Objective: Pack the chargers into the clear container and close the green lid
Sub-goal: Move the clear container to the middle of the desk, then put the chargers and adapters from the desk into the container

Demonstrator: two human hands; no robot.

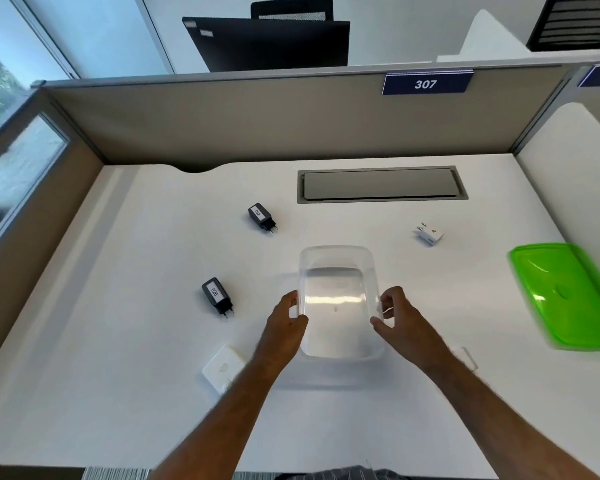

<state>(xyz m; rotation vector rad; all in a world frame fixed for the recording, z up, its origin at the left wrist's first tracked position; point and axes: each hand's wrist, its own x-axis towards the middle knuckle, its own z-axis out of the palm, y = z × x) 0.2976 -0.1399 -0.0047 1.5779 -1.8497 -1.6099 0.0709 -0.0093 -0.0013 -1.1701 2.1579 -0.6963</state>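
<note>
The clear container (pixel 338 268) stands empty on the white desk, in the middle. My left hand (pixel 286 318) grips its left wall and my right hand (pixel 394 315) grips its right wall. The green lid (pixel 568 296) lies flat at the right edge, apart from the container. One black charger labelled 002 (pixel 261 217) lies beyond the container to the left. A second black charger labelled 026 (pixel 217 296) lies left of my left hand. A small white charger (pixel 429 232) rests at the back right. A flat white charger (pixel 224 368) sits beside my left forearm.
A grey cable flap (pixel 381 184) is set into the desk at the back. Beige partition walls (pixel 257 119) close the desk at the back and left, a white panel on the right. Another faint white object (pixel 465 356) shows behind my right forearm.
</note>
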